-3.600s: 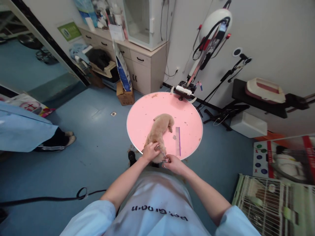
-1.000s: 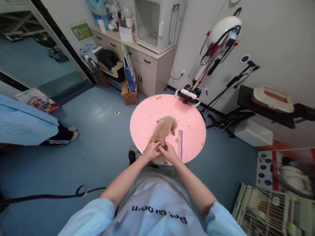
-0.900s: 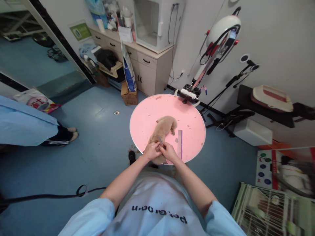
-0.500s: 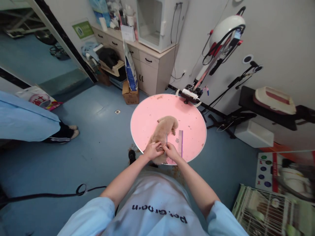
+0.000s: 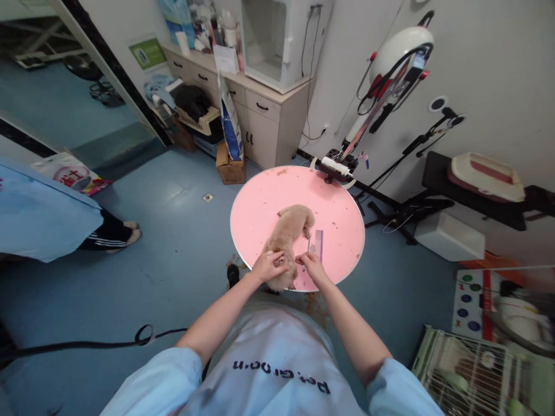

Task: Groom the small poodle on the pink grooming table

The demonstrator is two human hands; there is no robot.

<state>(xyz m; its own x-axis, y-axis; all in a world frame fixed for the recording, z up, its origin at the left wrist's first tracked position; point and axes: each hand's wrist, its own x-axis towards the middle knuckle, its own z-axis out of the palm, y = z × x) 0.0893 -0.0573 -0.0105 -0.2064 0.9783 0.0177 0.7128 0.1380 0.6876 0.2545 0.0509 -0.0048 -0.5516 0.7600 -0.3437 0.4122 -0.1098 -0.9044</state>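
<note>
A small tan dog point(image 5: 288, 228) lies stretched out on the round pink table point(image 5: 251, 202). At its near end, my left hand point(image 5: 267, 267) is curled against its fur, with thumb and fingers around a small part of it that I cannot make out clearly. My right hand point(image 5: 311, 268) is just right of the dog, apart from it, closed on a pair of scissors point(image 5: 308, 245) whose blades point away from me. A comb with a purple spine point(image 5: 321, 245) lies on the table right beside the scissors.
Hair tufts are scattered over the table and the blue floor point(image 5: 182, 277). A white-and-red dryer arm point(image 5: 359, 127) rises behind the table. Cabinets point(image 5: 264, 115) stand at the back, a wire cage point(image 5: 468, 370) at lower right. A person in a blue smock point(image 5: 47, 208) stands left.
My right hand has moved right with the scissors, away from my left hand and the dog. My left hand stays on the dog. The person at left has shifted slightly.
</note>
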